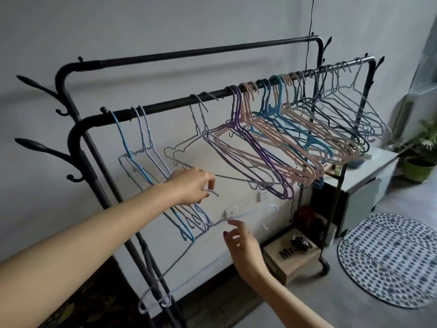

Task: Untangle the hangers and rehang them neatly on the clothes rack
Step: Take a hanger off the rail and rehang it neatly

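Hanging in a snarl below the left part of the front rail (179,104), a clump of pale wire hangers (189,218) droops from the black clothes rack (78,147), with one light hanger (165,278) trailing low and tilted towards the floor near the rack's legs. The left hand (189,185) reaches into this clump with its fingers curled, pinching a thin wire end between thumb and fingertips. The right hand (243,245) is lower and to the right, apart from the left one, its fingers loosely spread and reaching up towards a long pale wire; whether the fingertips touch it I cannot tell. Above the clump, a blue hanger (123,138) and two whitish ones hook over the rail, and a further pair of pale hangers (198,129) sits just to their right. Beyond these, a dense row of purple, pink, blue, dark and grey hangers (295,129) fills the rail up to its right end. A second, higher back rail (189,53) carries none. Under the rack's right end stands a cardboard box (290,259), beside it a white cabinet (364,185), a patterned oval rug (387,259) on the floor, and a potted plant (418,162) at the far right.
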